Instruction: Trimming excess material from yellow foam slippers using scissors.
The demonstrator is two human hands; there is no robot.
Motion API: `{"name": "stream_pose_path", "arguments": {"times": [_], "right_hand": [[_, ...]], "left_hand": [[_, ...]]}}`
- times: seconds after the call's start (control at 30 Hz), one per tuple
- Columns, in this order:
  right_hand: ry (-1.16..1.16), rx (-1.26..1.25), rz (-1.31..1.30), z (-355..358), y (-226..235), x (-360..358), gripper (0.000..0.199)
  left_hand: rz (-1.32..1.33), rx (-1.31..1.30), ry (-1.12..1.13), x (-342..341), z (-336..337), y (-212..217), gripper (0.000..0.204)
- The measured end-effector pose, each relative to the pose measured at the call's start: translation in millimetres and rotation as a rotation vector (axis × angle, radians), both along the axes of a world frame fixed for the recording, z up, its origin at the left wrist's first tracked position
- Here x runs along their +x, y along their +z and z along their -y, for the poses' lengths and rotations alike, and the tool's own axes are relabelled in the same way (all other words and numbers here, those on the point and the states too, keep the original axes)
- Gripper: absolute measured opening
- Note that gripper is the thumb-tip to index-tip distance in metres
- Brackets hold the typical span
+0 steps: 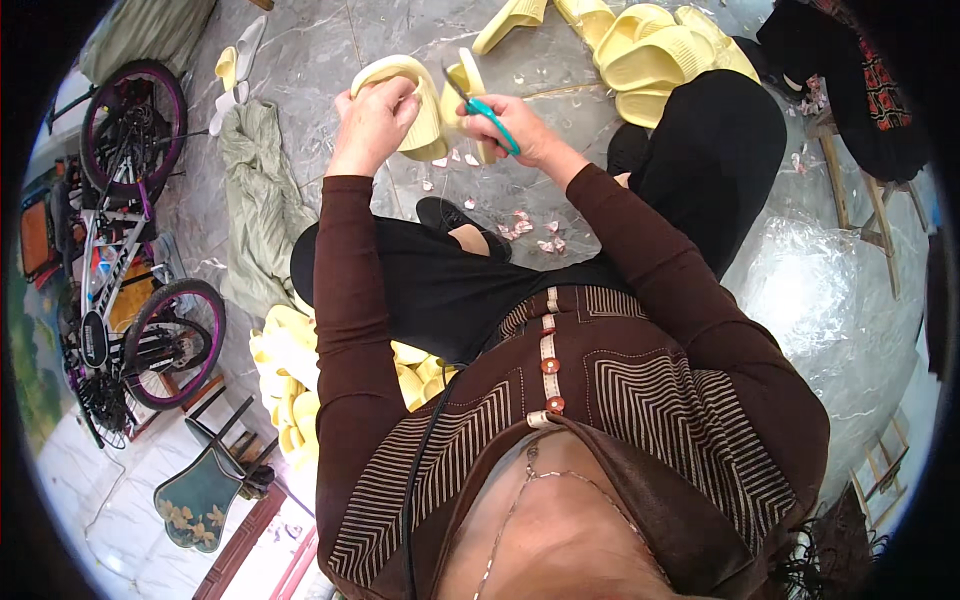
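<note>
My left hand (372, 122) is closed around a pale yellow slipper (428, 118), its fingers curled at the strap. Closed too, my right hand (520, 132) grips scissors with a teal handle (497, 122); their dark blade points up and left. Right beside that blade is a second yellow slipper (465, 78), partly behind my right hand, and I cannot tell whether my fingers also hold it. Both hands are above the floor, in front of my knees, a short gap apart.
Small pink-and-white scraps (520, 224) lie on the grey tiled floor near my shoe. More yellow slippers (655, 60) are piled at the far right, others (288, 365) by my left side. A grey-green cloth (258, 200), a bicycle (125, 250) and a wooden stool (875, 215) stand around.
</note>
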State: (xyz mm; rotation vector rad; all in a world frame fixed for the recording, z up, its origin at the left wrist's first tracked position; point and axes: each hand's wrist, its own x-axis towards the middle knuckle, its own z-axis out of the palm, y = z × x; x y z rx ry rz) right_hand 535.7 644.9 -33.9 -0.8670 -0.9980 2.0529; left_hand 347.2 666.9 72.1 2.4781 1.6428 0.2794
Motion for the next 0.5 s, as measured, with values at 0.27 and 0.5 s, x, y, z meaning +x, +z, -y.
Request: {"name": "stream_pose_path", "arguments": {"times": [0.27,0.5], "right_hand": [[-0.346,0.119,0.124,-31.5,22.9,28.2,0.036],[-0.181,0.633,0.652,-78.9,69.9,57.2,0.039]], "left_hand": [[0.472,-0.148,0.320,-12.5,-11.3,-17.8,0.023],[0.448,-0.102,-0.202,43.7,-0.3,-16.3,0.026]]}}
